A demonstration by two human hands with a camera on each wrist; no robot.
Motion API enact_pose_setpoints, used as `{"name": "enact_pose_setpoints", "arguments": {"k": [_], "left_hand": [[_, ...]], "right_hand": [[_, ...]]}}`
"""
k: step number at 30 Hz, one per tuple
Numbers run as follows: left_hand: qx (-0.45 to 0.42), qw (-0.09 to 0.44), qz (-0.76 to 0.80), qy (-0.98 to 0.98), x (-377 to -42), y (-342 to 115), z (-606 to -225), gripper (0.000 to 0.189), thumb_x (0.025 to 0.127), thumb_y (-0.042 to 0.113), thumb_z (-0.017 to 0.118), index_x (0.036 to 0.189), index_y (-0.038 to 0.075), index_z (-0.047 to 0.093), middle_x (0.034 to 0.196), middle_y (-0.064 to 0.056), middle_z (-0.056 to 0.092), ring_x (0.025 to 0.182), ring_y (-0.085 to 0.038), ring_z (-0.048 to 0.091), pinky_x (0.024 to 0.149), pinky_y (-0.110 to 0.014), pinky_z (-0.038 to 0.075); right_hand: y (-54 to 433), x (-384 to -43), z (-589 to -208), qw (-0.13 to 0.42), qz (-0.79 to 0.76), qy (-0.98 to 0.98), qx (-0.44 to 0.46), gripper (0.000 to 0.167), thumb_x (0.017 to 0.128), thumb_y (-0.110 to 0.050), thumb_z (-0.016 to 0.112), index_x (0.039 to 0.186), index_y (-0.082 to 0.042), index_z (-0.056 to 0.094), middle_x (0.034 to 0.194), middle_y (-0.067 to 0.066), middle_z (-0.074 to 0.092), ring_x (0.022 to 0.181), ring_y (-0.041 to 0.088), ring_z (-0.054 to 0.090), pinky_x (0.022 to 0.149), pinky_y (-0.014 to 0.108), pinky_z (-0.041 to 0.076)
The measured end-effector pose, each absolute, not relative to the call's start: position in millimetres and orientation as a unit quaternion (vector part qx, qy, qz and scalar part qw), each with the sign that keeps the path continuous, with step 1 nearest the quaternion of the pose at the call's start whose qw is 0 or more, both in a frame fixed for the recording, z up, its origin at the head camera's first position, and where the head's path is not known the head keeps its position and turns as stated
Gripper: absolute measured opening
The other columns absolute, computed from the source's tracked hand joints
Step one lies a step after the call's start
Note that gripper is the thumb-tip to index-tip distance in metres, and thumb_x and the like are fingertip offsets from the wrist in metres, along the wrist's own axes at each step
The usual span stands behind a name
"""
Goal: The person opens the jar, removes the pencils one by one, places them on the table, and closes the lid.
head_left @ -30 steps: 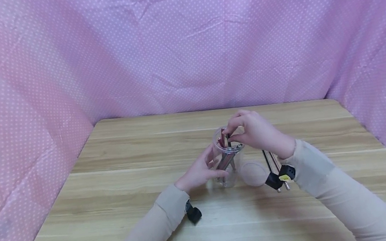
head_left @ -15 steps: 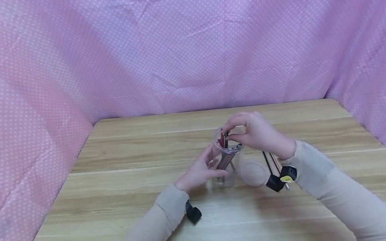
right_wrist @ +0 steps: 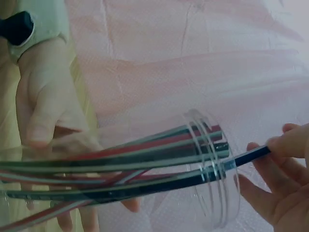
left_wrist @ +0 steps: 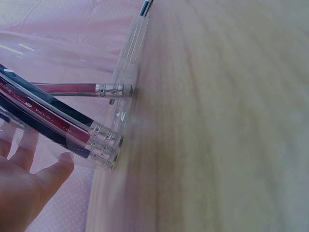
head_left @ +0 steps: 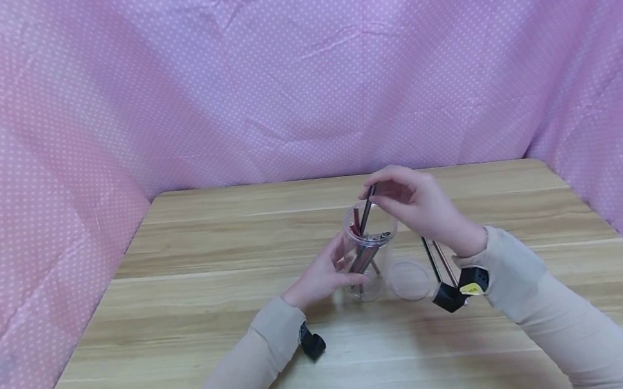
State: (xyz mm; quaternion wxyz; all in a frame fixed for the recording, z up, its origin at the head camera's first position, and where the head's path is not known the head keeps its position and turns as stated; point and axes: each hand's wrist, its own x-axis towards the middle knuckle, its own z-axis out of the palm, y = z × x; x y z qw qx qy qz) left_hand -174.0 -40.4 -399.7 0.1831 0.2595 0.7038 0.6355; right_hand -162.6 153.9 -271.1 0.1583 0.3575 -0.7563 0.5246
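A clear plastic jar (head_left: 371,292) stands on the table with several dark and red pencils (head_left: 365,258) leaning inside. My left hand (head_left: 319,279) grips the jar's side from the left, its thumb toward the front. Above the rim, my right hand (head_left: 421,207) pinches the upper end of a dark pencil (head_left: 368,212) between thumb and fingers; the pencil's lower part is still inside the jar. In the right wrist view this dark pencil (right_wrist: 252,156) sticks out through the jar mouth. Metal eraser ends of the bunched pencils (left_wrist: 50,113) show near the jar's bottom in the left wrist view.
A round clear lid (head_left: 409,280) lies on the wooden table (head_left: 184,301) right of the jar. Beside it lie a dark pencil (head_left: 431,259) and a reddish one (head_left: 445,261), partly hidden by the right wrist camera. A pink dotted cloth (head_left: 296,73) hangs behind.
My right hand has risen and moved slightly right, pulling the dark pencil partway up out of the jar. The left hand and the jar have stayed in place.
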Motion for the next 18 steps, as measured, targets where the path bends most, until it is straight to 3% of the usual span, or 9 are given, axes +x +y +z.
{"name": "enact_pose_setpoints", "arguments": {"k": [2, 6, 9, 18], "left_hand": [[0.26, 0.182, 0.636, 0.703, -173.9, -40.4, -399.3, 0.094, 0.076, -0.001, 0.074, 0.151, 0.024, 0.021, 0.15, -0.004, 0.038, 0.141, -0.02, 0.029, 0.117, -0.041, 0.027], [0.263, 0.18, 0.636, 0.703, -174.7, -40.4, -400.7, 0.094, 0.076, -0.001, 0.074, 0.151, 0.022, 0.021, 0.15, -0.007, 0.038, 0.141, -0.023, 0.029, 0.117, -0.041, 0.027], [0.265, 0.179, 0.633, 0.705, -175.6, -40.8, -401.9, 0.096, 0.076, 0.001, 0.075, 0.151, 0.022, 0.019, 0.15, -0.008, 0.037, 0.142, -0.024, 0.028, 0.117, -0.041, 0.028], [0.267, 0.183, 0.634, 0.702, -176.2, -41.2, -402.7, 0.095, 0.077, 0.0, 0.074, 0.151, 0.023, 0.019, 0.151, -0.007, 0.036, 0.142, -0.022, 0.027, 0.117, -0.04, 0.027]], "right_hand": [[153.3, -162.4, -270.1, 0.152, 0.564, -0.731, 0.352, 0.028, 0.081, 0.021, 0.055, 0.107, 0.012, 0.058, 0.093, 0.013, 0.069, 0.088, 0.002, 0.065, 0.08, 0.019, 0.056], [153.2, -164.0, -268.0, 0.152, 0.65, -0.667, 0.332, 0.038, 0.085, 0.02, 0.05, 0.11, -0.005, 0.062, 0.091, 0.0, 0.068, 0.087, 0.009, 0.068, 0.083, 0.026, 0.058], [154.1, -166.2, -266.4, 0.167, 0.7, -0.621, 0.311, 0.044, 0.086, 0.019, 0.047, 0.11, -0.016, 0.062, 0.09, 0.0, 0.069, 0.084, 0.012, 0.069, 0.081, 0.029, 0.058], [158.0, -170.1, -264.1, 0.206, 0.75, -0.58, 0.241, 0.039, 0.088, 0.015, 0.048, 0.11, -0.014, 0.061, 0.095, 0.004, 0.063, 0.084, 0.015, 0.068, 0.08, 0.032, 0.059]]}}
